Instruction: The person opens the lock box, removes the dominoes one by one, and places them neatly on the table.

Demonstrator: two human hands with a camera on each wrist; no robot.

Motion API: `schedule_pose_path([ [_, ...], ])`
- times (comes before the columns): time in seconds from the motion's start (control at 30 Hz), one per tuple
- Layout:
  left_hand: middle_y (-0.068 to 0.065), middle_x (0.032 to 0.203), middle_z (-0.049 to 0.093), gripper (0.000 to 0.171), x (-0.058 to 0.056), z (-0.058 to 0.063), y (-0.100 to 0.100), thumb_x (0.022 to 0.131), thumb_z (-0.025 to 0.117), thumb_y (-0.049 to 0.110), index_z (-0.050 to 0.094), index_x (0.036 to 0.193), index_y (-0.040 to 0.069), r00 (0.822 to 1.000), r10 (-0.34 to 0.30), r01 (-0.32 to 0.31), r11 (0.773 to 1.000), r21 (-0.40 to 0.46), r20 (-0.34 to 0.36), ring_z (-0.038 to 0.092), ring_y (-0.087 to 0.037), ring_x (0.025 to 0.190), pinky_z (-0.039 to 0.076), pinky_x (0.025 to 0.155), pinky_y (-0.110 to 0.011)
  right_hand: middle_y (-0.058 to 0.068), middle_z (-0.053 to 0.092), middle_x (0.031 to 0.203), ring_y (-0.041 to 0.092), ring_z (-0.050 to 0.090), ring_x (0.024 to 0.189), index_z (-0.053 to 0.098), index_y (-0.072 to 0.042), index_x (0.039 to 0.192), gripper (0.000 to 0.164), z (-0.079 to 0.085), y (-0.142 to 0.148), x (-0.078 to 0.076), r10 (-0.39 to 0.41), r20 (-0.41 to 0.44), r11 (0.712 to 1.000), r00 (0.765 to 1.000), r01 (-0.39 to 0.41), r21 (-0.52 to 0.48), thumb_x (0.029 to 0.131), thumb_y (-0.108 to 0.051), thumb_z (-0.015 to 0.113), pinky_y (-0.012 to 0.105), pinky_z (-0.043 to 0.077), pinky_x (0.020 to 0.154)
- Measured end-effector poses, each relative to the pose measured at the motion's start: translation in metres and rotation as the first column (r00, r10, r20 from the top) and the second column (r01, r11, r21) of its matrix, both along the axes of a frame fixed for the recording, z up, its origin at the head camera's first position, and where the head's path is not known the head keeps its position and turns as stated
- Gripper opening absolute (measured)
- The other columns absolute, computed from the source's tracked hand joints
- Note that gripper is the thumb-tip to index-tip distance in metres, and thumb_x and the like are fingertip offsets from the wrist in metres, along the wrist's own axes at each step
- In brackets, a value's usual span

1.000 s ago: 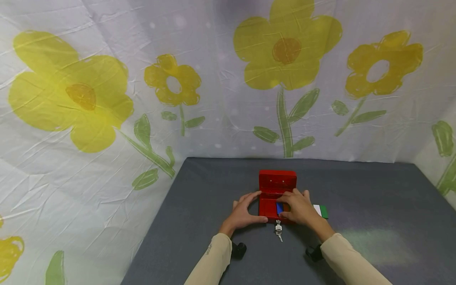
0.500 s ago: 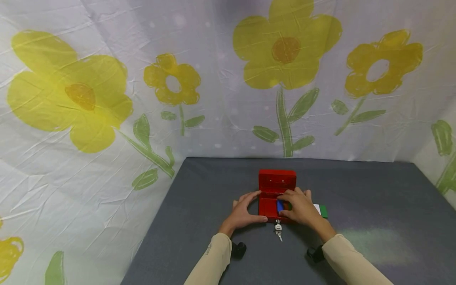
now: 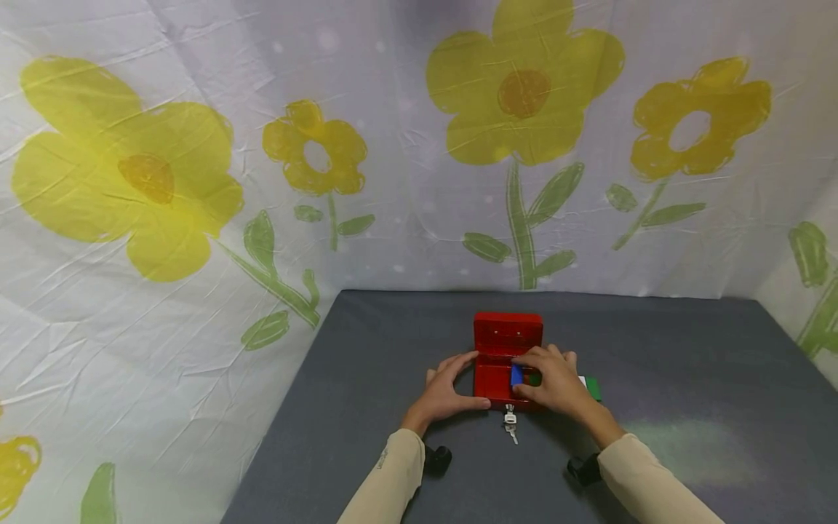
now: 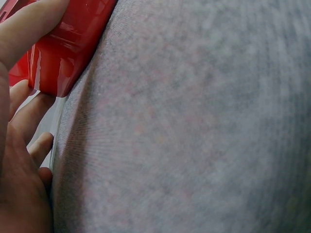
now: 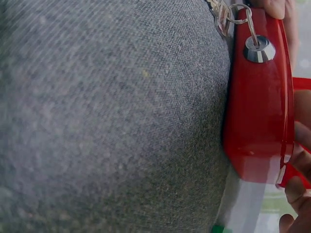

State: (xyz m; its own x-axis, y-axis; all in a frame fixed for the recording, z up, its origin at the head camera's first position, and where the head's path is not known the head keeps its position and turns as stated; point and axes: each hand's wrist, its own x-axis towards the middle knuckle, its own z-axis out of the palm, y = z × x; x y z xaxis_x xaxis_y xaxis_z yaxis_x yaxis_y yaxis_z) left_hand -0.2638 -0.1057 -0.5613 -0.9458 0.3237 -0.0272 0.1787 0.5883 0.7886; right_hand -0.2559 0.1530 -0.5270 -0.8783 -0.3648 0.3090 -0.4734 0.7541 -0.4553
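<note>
An open red cash box (image 3: 491,381), its lid (image 3: 508,332) raised at the back, sits on the dark grey table. My left hand (image 3: 444,399) holds the box's left side, thumb at the front edge and fingers toward the back corner. Over the right part of the box, my right hand (image 3: 558,381) pinches a small flat blue piece (image 3: 516,375) between thumb and fingers. A bit of green shows behind that piece, mostly hidden by the hand. Keys (image 3: 511,419) hang from the lock (image 5: 259,49) on the box's front.
Just right of the box lies a green and white flat item (image 3: 592,388), partly behind my right hand. The grey tabletop (image 3: 393,327) spreads around the box. A flower-printed cloth (image 3: 406,182) hangs behind and to the sides.
The blue piece and my right hand have shifted slightly to the right, and the piece appears a little raised. My left hand stays in place on the box.
</note>
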Motion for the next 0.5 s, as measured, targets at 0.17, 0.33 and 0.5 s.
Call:
schedule_pose_path([
  [0.17, 0.004, 0.159, 0.044, 0.092, 0.0, 0.001, 0.001, 0.073, 0.086, 0.057, 0.042, 0.152, 0.046, 1.0, 0.0, 0.0, 1.0, 0.006, 0.001, 0.033, -0.027, 0.137, 0.039, 0.102, -0.051, 0.002, 0.07, 0.106, 0.014, 0.045, 0.086, 0.075, -0.012, 0.12, 0.047, 0.001, 0.003, 0.002, 0.008, 0.023, 0.997, 1.0, -0.007, -0.072, 0.077, -0.023, 0.089, 0.041, 0.019, 0.077],
  [0.33, 0.004, 0.159, 0.042, 0.092, 0.0, 0.001, 0.001, 0.072, 0.086, 0.058, 0.042, 0.153, 0.045, 1.0, -0.001, 0.001, 1.0, 0.0, 0.004, 0.033, -0.028, 0.136, 0.039, 0.102, -0.051, 0.004, 0.071, 0.106, 0.02, 0.046, 0.085, 0.074, -0.01, 0.12, 0.048, 0.0, 0.008, 0.003, 0.032, 0.025, 0.987, 0.999, -0.028, -0.156, 0.076, -0.022, 0.089, 0.041, 0.016, 0.077],
  [0.5, 0.004, 0.16, 0.042, 0.093, 0.0, 0.001, 0.0, 0.072, 0.086, 0.058, 0.042, 0.153, 0.044, 1.0, -0.001, 0.001, 1.0, 0.0, -0.004, 0.032, -0.029, 0.137, 0.038, 0.103, -0.052, 0.002, 0.07, 0.103, 0.022, 0.047, 0.085, 0.074, -0.009, 0.119, 0.048, -0.004, 0.014, 0.003, 0.058, -0.002, 0.977, 0.998, -0.057, -0.205, 0.075, -0.02, 0.089, 0.041, 0.015, 0.077],
])
